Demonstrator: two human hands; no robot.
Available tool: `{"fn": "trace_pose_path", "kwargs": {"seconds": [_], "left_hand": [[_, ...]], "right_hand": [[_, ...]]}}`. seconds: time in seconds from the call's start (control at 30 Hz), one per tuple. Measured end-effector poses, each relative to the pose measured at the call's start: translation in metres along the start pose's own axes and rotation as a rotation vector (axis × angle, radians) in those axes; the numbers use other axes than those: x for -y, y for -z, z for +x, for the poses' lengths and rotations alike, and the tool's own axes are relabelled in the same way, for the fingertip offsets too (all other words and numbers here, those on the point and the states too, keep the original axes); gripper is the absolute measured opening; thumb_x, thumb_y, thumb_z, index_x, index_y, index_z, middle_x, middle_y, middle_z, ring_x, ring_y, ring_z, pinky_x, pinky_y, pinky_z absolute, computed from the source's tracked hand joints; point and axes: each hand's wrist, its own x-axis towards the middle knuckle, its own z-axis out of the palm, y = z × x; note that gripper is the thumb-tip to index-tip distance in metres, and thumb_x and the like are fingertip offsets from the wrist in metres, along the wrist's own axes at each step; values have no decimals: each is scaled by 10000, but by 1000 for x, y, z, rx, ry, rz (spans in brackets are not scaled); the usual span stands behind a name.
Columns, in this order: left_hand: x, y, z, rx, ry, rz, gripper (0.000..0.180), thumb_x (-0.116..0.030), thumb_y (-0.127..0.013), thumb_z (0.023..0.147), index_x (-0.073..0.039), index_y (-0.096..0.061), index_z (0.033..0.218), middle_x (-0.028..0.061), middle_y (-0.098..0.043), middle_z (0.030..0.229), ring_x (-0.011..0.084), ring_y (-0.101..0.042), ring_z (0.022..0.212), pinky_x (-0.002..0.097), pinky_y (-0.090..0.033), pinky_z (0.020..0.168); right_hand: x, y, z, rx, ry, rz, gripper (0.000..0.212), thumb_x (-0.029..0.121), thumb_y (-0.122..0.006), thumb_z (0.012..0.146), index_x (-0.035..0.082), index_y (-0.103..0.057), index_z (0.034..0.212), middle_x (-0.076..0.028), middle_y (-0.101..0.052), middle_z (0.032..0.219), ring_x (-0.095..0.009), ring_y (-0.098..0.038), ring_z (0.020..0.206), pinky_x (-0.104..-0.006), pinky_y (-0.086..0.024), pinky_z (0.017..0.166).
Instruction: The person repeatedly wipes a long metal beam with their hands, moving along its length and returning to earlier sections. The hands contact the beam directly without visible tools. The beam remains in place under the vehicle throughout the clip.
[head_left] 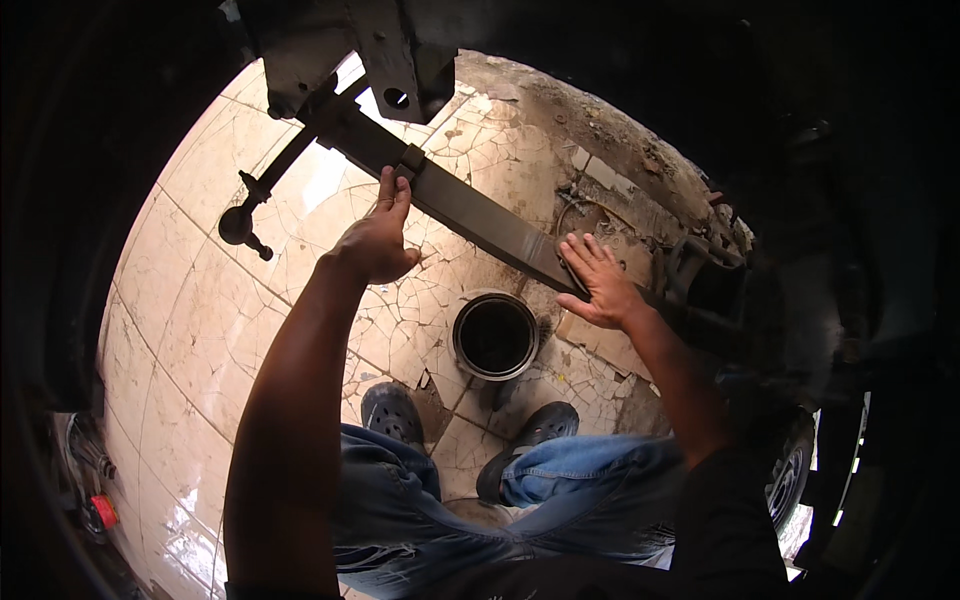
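Observation:
A long grey metal leaf spring runs slantwise in front of me, from the upper left down to the right. My left hand has its fingers stretched out, their tips touching the spring's lower edge beside a small dark clamp. Its thumb sticks out to the side. My right hand lies flat, fingers apart, against the spring's right-hand part. Neither hand is wrapped around anything. Beyond the right hand, the spring runs into dark shadow.
A dark round can stands on the cracked tile floor between my feet and the spring. A rod with a ball-shaped end juts out at left. A metal bracket hangs above. A red object lies lower left.

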Motion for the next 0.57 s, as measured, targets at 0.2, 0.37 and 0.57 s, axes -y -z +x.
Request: {"fn": "trace_pose_path", "kwargs": {"seconds": [0.2,0.37,0.57], "left_hand": [[-5,-1,2,14,10,34,1057,-245,-685,810,15,52,1520,253,197,1570,423,-401,1349,404,-425,1074],[-6,2,5,21,3,38,1055,-251,-684,810,17,49,1520,257,191,1570,421,-394,1355,402,-427,1073],[-13,5,1,44,40,24,1046,-237,-685,810,19,37,1521,242,147,1587,419,-371,1371,399,-410,1086]], "right_hand": [[0,-4,-7,-62,-4,-57,865,660,-467,898,139,-229,1547,-102,-201,1608,-339,-157,1481,-492,-142,1199],[8,-7,12,-72,-69,-19,860,668,-427,910,133,-217,1549,-102,-191,1611,-332,-155,1482,-484,-143,1201],[2,-17,-25,-19,-101,-110,919,685,-474,884,146,-166,1562,-158,-149,1611,-349,-148,1482,-492,-125,1203]]}}
